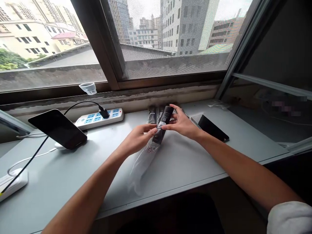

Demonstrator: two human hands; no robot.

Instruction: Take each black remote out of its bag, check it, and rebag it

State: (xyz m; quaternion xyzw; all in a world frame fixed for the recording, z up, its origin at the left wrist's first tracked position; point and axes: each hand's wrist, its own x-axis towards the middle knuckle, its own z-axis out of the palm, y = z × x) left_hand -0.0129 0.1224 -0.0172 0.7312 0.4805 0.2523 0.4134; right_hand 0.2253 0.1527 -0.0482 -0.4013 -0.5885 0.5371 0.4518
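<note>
A black cylinder [166, 113] with small pale print is tilted above the desk, its lower part inside a clear plastic bag [143, 164]. My right hand [181, 123] grips the cylinder from the right, fingers behind it and thumb at its front. On the other side, my left hand [140, 138] pinches the plastic at the cylinder's lower left. The bag's loose end trails toward the desk's front edge. Behind my hands, other dark cylinders in clear wrapping [152, 116] lie near the window wall.
A dark tablet [58, 128] leans on a stand at the left, before a power strip [99, 119] with a black plug. A black phone-like slab [213, 127] lies right of my hands. A clear cup [88, 88] sits by the window. A second white strip [15, 183] is far left.
</note>
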